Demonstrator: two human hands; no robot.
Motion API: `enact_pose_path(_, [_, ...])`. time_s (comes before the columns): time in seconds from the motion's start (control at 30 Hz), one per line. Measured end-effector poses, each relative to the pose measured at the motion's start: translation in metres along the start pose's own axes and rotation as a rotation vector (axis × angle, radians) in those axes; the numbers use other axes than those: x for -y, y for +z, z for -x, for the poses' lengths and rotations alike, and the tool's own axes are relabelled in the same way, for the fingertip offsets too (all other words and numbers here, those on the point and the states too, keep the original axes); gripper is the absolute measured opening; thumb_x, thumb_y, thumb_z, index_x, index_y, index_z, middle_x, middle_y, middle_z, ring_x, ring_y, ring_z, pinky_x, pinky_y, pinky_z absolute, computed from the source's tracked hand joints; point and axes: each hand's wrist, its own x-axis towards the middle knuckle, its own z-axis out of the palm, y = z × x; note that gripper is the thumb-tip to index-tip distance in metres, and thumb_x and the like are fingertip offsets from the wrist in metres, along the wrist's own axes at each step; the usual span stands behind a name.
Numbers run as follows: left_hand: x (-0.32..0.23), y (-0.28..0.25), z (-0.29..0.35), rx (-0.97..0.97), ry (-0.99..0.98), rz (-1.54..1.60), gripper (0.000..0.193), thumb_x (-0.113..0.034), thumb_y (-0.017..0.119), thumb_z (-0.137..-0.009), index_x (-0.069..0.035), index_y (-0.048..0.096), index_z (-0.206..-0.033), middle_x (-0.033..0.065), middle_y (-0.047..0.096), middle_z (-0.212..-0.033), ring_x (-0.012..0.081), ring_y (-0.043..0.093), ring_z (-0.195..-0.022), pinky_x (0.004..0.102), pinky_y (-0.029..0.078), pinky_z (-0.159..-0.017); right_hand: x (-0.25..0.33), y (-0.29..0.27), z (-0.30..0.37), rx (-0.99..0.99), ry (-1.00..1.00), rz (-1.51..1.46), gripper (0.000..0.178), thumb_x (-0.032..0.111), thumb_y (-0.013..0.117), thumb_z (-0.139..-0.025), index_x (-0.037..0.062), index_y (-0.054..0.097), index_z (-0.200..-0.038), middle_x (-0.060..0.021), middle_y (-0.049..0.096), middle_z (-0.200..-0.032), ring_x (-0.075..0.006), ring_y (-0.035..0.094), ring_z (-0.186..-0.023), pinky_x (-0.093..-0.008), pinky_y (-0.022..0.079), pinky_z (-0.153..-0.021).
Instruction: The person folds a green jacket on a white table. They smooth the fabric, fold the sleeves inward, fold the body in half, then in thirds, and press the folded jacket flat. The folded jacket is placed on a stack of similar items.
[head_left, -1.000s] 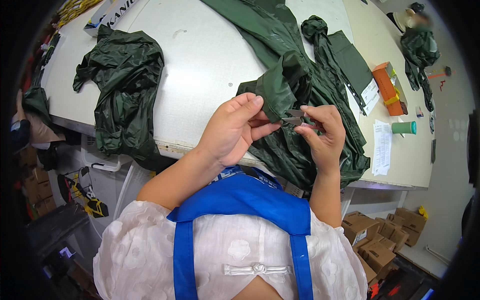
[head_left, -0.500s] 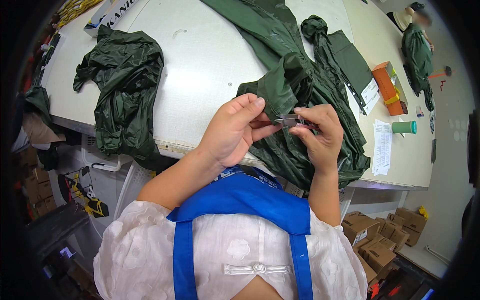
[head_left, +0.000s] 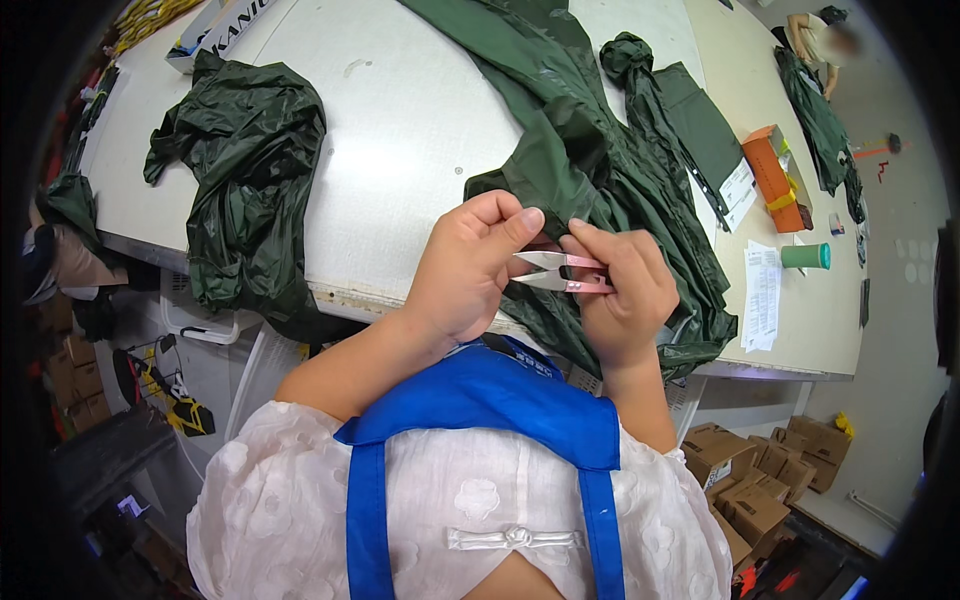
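Note:
A dark green garment of thin, shiny cloth (head_left: 545, 165) lies across the table's near edge in front of me. My left hand (head_left: 462, 262) pinches the garment's edge between thumb and fingers. Close beside it, my right hand (head_left: 632, 292) holds pink-handled thread snips (head_left: 587, 287) in its curled fingers. The snips' two blades are apart and point left toward my left hand. My right thumb and forefinger are brought together at the cloth's edge; whether cloth is between them I cannot tell.
A second crumpled green garment (head_left: 255, 175) hangs over the table edge at left. On the right are a folded green piece (head_left: 700, 125), an orange box (head_left: 775, 175), paper sheets (head_left: 762, 295) and a green cylinder (head_left: 806, 256). Cardboard boxes (head_left: 755, 510) stand below. Another person (head_left: 815, 50) works at far right.
The snips have swung from the cloth's edge down toward me, their blades now spread. My right fingertips have come nearer my left. The raised fold of cloth has dropped flatter.

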Motion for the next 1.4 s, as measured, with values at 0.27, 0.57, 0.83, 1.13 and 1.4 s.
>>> enact_pose_path(0.27, [-0.002,0.004,-0.001,0.030,0.050,0.045,0.011,-0.014,0.052,-0.096,-0.004,0.052,-0.091,0.0098,0.062,-0.099,0.0178,0.061,-0.094,0.0366,0.050,-0.090,-0.005,0.000,0.006,0.048,0.586,-0.793,0.003,0.005,0.059,-0.087,0.0020,0.058,-0.089,0.0013,0.052,-0.071,-0.0071,0.044,-0.060,-0.0213,0.035,-0.054])
enact_pose_path(0.57, [-0.011,-0.005,-0.003,0.011,-0.033,0.121,0.012,-0.019,0.045,-0.098,-0.006,0.048,-0.099,0.0115,0.063,-0.098,0.0202,0.064,-0.091,0.0343,0.056,-0.081,-0.004,-0.013,0.009,0.053,0.429,-0.755,0.053,0.033,0.079,-0.067,0.0027,0.057,-0.105,0.0010,0.042,-0.080,-0.0066,0.040,-0.069,-0.0221,0.038,-0.060])
enact_pose_path(0.83, [-0.016,0.003,0.000,-0.026,-0.021,0.125,0.015,-0.022,0.045,-0.099,-0.007,0.048,-0.100,0.0112,0.063,-0.093,0.0180,0.066,-0.082,0.0285,0.058,-0.072,-0.011,-0.026,0.020,-0.025,0.225,-0.080,0.035,0.009,0.081,-0.065,0.0029,0.066,-0.096,-0.0046,0.057,-0.079,-0.0127,0.050,-0.065,-0.0222,0.041,-0.054])
enact_pose_path(1.13, [-0.011,-0.004,0.000,0.019,-0.018,0.133,0.016,-0.022,0.045,-0.099,-0.006,0.048,-0.101,0.0109,0.064,-0.094,0.0178,0.065,-0.083,0.0261,0.057,-0.065,-0.003,-0.015,0.024,0.029,0.322,-0.141,0.034,0.005,0.080,-0.065,0.0030,0.067,-0.096,-0.0042,0.057,-0.078,-0.0125,0.051,-0.066,-0.0229,0.042,-0.057])
enact_pose_path(1.4, [-0.010,-0.006,0.002,0.013,-0.018,0.113,0.016,-0.022,0.046,-0.098,-0.006,0.048,-0.101,0.0114,0.063,-0.096,0.0182,0.065,-0.085,0.0250,0.056,-0.060,-0.009,-0.008,0.025,-0.024,0.298,-0.280,0.027,0.006,0.076,-0.071,0.0022,0.064,-0.095,-0.0040,0.057,-0.082,-0.0115,0.049,-0.065,-0.0232,0.040,-0.057])
